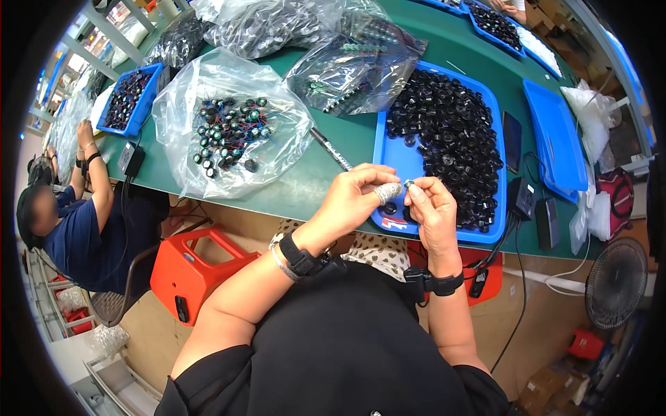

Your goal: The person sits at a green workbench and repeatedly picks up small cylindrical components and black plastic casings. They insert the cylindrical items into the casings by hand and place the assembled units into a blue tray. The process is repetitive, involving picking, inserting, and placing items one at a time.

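Note:
Above the near edge of the blue tray [408, 165], my two hands meet. My right hand [436, 211] is closed in a pinch on a small round component [408, 184], greenish and dark. Close against it, my left hand [354, 197] is closed too, one finger wrapped in pale tape [387, 193]; what its fingertips hold is too small to make out. Many black round caps [454, 132] fill the tray's far and right parts. To the left, an open clear plastic bag [184, 114] holds small round components with red and blue wires [232, 132].
A black marker [331, 149] lies between bag and tray. Behind are more filled bags [361, 62]. Right of the tray are a dark phone [512, 141], a black box with cables [522, 199] and stacked blue trays [555, 142]. A co-worker [83, 215] sits at the left beside a red stool [194, 270].

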{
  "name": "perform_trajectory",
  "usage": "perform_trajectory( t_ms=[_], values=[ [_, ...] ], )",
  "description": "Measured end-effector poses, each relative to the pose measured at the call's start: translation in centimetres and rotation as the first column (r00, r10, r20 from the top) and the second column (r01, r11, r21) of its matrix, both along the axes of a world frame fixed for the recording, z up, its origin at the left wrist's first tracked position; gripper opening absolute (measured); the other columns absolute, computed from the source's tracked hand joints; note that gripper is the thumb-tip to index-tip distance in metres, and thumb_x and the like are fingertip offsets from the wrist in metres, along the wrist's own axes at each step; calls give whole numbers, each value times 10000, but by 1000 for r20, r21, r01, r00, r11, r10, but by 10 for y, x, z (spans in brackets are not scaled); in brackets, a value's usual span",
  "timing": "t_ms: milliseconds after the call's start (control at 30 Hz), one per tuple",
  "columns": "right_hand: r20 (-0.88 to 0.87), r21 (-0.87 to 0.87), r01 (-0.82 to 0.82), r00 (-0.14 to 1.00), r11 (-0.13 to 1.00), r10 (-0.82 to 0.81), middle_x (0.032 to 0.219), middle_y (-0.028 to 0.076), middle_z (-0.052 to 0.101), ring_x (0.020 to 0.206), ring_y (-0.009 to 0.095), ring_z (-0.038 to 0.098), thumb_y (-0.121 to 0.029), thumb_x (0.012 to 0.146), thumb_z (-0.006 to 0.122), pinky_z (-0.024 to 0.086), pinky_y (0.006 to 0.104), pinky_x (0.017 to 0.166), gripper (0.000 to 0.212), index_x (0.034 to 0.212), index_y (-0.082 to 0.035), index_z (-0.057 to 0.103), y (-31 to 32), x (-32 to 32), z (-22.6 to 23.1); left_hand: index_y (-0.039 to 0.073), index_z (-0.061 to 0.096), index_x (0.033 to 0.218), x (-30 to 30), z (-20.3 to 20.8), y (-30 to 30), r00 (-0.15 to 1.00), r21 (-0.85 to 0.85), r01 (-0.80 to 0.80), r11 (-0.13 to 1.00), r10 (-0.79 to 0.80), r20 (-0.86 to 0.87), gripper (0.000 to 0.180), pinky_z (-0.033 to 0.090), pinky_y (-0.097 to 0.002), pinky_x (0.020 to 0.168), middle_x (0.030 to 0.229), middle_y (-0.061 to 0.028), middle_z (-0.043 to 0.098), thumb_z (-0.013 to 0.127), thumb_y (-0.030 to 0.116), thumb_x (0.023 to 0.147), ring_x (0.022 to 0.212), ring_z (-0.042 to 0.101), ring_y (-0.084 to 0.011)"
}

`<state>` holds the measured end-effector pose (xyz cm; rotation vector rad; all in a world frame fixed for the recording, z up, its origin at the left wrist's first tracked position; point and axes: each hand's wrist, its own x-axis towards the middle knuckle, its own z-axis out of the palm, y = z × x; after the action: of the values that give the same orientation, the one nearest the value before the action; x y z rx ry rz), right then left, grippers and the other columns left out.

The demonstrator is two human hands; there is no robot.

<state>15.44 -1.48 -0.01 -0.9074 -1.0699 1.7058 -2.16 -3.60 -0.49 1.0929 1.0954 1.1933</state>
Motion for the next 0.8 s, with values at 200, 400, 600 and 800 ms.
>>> perform_trajectory(
  t_ms=[200,400,600,800],
  values=[
    [78,16,-57,995,998,56,751,1,610,566,-7,428,-73,912,617,297,152,489,108,1003,-18,600,1,2,0,-8,566,1210,-3,0,-10,1000,-61,-2,998,4,23,369,505,-271,892,1145,-93,591,652,-21,852,1017,586,-136],
    [141,38,-98,986,994,91,763,-4,614,596,-5,449,-75,907,625,317,147,516,112,1004,-24,602,1,1,3,-13,553,1235,-5,8,-13,998,-101,22,995,-16,61,378,507,-257,867,1062,-65,607,640,-17,867,956,594,-112],
    [131,30,-105,986,994,101,772,-10,614,618,-5,463,-79,905,628,326,146,529,119,1009,-29,597,0,0,5,-11,527,1286,-1,16,-17,982,-148,49,988,-20,190,423,507,-259,864,1022,-75,626,640,11,879,941,612,-118],
    [136,29,-110,985,994,105,788,-8,613,652,7,493,-72,905,627,356,149,560,116,1007,-29,593,0,0,8,-29,485,1323,3,20,-20,950,-185,72,980,-11,311,459,509,-271,877,1052,-105,634,620,-2,885,967,628,-145]
  ],
)
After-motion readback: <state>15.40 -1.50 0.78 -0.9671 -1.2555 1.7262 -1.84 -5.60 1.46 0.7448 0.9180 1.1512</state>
